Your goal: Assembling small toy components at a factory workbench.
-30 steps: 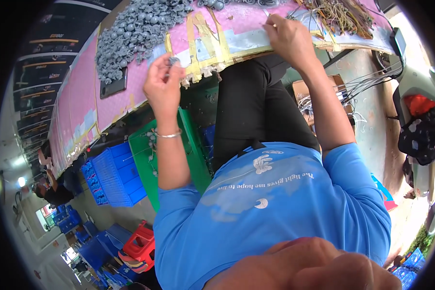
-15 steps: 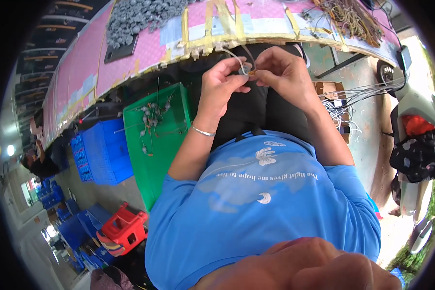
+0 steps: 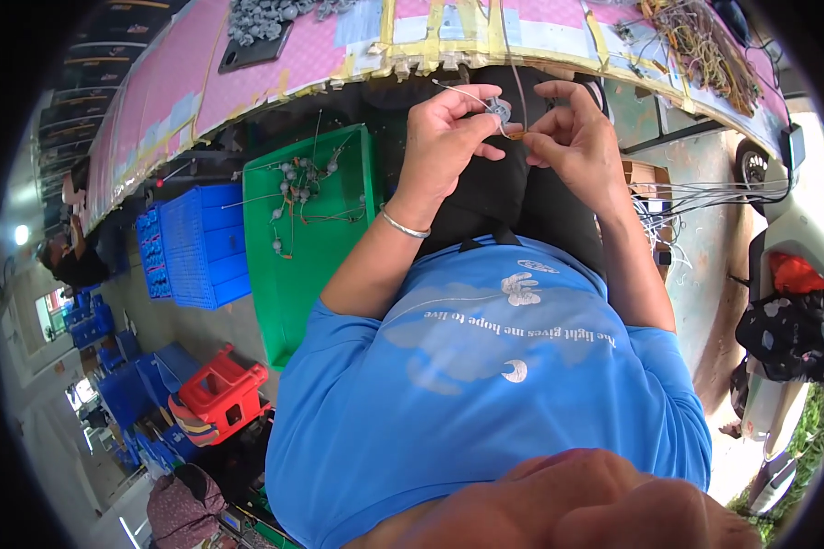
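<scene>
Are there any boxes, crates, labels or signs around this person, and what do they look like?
Green tray: flat, rectangular, at the person's left, holding small grey parts on wires.
Blue crates: slatted plastic, stacked left of the green tray.
Red crate: small, lower left on the floor.
Cardboard box: brown, at the right, under the table edge.
Shirt print: white lettering and shapes on blue.
No signs or screens.

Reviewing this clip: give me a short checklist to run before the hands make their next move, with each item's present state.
1. Left hand grips the small grey part: ok.
2. Right hand pinches the thin wire by the part: ok.
3. Both hands held over the lap, below the pink table edge: ok.
4. Wire end seated in the part: cannot tell, too small.
5. Green tray with finished wired pieces lies beside the left forearm: ok.
</scene>
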